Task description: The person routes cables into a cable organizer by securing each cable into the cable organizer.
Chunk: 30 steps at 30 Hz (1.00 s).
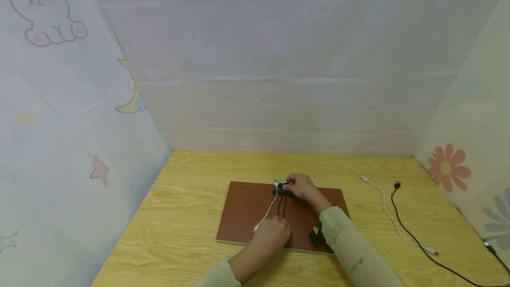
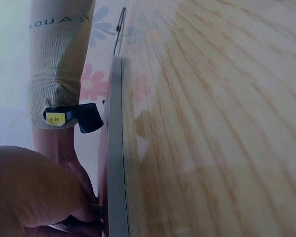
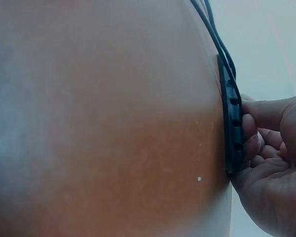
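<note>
A black slotted cable holder [image 1: 280, 192] lies near the far edge of a brown board [image 1: 243, 207]. Metal-tipped plugs stick out beyond it. One white cable [image 1: 268, 212] and two black cables [image 1: 284, 207] trail from it towards me. My right hand [image 1: 301, 186] pinches a black cable at the holder's right part; in the right wrist view its thumb and finger [image 3: 271, 113] meet at the slotted strip [image 3: 232, 123]. My left hand [image 1: 272, 235] is curled round the black cables' near part, over the board's front. A dark piece [image 2: 71, 223] shows under its fingers in the left wrist view.
To the right on the wooden table [image 1: 179, 216] lie a loose white cable [image 1: 384, 203] and a longer black cable [image 1: 408, 231]. Another cable end [image 1: 491, 248] is at the right edge. A black wrist device [image 1: 316, 235] sits by the right sleeve.
</note>
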Tool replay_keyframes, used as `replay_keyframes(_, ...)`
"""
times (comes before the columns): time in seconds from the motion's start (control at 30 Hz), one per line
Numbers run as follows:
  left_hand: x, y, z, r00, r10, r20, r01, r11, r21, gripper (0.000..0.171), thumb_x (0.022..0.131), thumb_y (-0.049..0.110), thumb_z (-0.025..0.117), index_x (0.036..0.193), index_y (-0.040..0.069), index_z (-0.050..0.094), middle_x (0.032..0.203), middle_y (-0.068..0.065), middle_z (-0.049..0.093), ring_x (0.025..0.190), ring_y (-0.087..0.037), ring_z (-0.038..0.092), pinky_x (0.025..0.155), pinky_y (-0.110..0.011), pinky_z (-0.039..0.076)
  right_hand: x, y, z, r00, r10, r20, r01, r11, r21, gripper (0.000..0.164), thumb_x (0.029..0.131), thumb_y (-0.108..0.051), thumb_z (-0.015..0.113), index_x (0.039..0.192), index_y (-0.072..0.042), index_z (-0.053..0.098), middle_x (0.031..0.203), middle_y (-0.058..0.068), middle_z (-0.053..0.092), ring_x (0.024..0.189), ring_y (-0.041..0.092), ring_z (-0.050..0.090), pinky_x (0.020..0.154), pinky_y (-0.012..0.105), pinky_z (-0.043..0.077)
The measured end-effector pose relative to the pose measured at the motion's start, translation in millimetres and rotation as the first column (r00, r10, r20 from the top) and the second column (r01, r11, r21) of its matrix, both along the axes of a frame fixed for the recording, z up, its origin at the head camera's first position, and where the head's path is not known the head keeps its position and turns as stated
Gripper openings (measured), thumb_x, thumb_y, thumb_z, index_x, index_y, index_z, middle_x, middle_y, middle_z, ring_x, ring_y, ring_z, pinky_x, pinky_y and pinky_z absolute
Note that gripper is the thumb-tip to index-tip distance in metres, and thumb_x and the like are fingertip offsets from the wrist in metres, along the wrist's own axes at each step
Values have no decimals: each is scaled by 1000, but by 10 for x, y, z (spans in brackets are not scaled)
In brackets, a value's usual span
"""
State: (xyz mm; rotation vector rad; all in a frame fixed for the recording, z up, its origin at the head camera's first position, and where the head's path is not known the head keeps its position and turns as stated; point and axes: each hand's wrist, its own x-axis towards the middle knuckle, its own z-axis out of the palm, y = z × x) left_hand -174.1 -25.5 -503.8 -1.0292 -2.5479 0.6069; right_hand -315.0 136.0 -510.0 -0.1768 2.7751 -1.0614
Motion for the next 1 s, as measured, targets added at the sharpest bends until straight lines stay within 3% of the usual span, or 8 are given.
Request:
replay_keyframes(0.2, 9, 0, -18, 1000, -12, -3, 12, 1000, 3, 10, 94, 26, 69, 85, 24, 73, 75, 10, 62, 68, -3, 56, 51, -18, 45, 20, -3, 12, 1000, 28, 13, -28, 999, -15, 12, 98, -14, 67, 91, -6, 62, 84, 7, 58, 71, 20, 48, 66, 33, 38)
replay_keyframes(0.6, 0, 29, -24, 999, -20, -31, 20, 1000, -11, 14, 96, 28, 66, 82, 26, 71, 73, 11, 60, 67, -3, 54, 50, -18, 44, 14, 28, 56, 1000, 22, 15, -22, 1000, -7, 11, 97, -14, 67, 92, -7, 62, 85, 6, 59, 72, 20, 48, 66, 34, 38)
replay_keyframes(1.0, 40, 34, -38, 998, -18, -55, 16, 999, -36, 19, 98, 29, 64, 80, 26, 71, 68, 9, 56, 58, -4, 48, 39, -20, 38, 2, 21, 23, 1000, 21, 2, -21, 1000, -1, 11, 98, -17, 67, 97, -6, 65, 90, 6, 61, 76, 21, 50, 68, 35, 40)
